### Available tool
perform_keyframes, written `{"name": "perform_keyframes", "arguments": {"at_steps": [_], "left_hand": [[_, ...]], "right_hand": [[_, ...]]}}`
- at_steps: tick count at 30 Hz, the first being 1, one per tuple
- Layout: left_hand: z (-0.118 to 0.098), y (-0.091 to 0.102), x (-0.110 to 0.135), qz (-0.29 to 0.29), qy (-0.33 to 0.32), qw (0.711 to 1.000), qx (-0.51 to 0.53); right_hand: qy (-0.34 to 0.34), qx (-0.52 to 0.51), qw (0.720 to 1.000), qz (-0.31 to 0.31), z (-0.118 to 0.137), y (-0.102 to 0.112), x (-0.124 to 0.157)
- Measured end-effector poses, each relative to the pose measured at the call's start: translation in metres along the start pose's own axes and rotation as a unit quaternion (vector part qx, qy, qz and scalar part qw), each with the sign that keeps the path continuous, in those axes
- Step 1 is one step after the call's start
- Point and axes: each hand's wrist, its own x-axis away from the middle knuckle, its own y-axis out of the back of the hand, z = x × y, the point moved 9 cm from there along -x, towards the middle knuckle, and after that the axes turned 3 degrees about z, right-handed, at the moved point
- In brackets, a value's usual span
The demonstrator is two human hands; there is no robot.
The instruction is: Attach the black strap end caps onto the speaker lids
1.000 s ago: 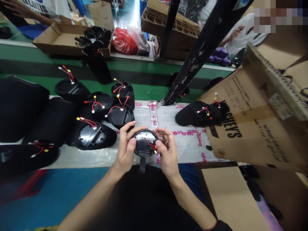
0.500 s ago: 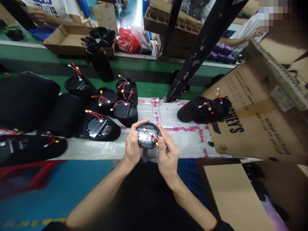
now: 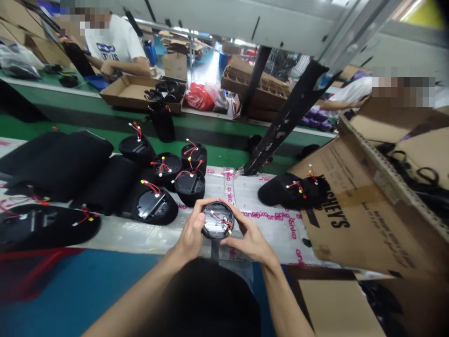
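Note:
Both my hands grip a round black speaker unit (image 3: 217, 220) held end-up over the table's near edge; its end cap shows red wires with white and yellow plugs. My left hand (image 3: 191, 234) wraps its left side. My right hand (image 3: 249, 238) holds the right side, thumb near the wires. To the left stand several similar black units (image 3: 189, 185), wires sticking up, with long black fabric-covered bodies (image 3: 59, 164) lying beside them.
A large tilted cardboard box (image 3: 358, 210) crowds the right. Two more black units (image 3: 293, 189) lie against it. A black slanted post (image 3: 287, 117) rises behind. Across the green conveyor (image 3: 105, 128), a person in a white shirt (image 3: 112, 44) works by a cardboard tray (image 3: 135, 91).
The view has tilted upward, showing more of the far bench and people. My hands stay on the unit, and my right fingers have shifted lower around its side.

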Motion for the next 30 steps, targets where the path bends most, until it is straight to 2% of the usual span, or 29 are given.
{"name": "perform_keyframes", "arguments": {"at_steps": [3,7,12,16,18,22,24,26,28,30], "left_hand": [[0.0,-0.002,-0.001,-0.002,-0.016,1.0,-0.005],[0.001,-0.003,0.0,0.008,-0.006,1.0,-0.02],[0.003,-0.005,0.002,0.033,0.013,0.999,-0.021],[0.006,-0.008,0.005,0.003,0.033,0.999,0.012],[0.006,-0.012,0.003,0.009,0.036,0.999,0.015],[0.002,-0.01,-0.002,0.046,0.075,0.996,-0.005],[-0.012,0.005,-0.001,0.062,0.113,0.99,-0.049],[-0.045,0.027,0.004,0.089,0.124,0.979,-0.133],[-0.093,0.044,0.008,0.159,0.085,0.955,-0.237],[-0.136,0.054,0.007,0.239,0.028,0.915,-0.325]], "right_hand": [[-0.008,0.006,0.999,0.044,0.001,0.008,-0.009],[-0.009,-0.005,0.995,0.101,-0.003,0.016,-0.016],[-0.018,-0.048,0.991,0.121,-0.012,0.004,-0.008],[-0.031,-0.095,0.995,0.029,-0.03,-0.011,0.02],[-0.02,-0.087,0.996,-0.011,-0.04,-0.02,0.031],[-0.012,-0.023,0.997,-0.079,-0.057,-0.032,0.027],[-0.014,-0.01,0.993,-0.114,-0.059,-0.029,0.015],[0.002,0.016,0.99,-0.141,-0.052,-0.016,-0.002],[0.027,0.05,0.983,-0.176,-0.042,0.007,-0.026],[0.057,0.087,0.972,-0.211,-0.029,0.034,-0.062]]}}
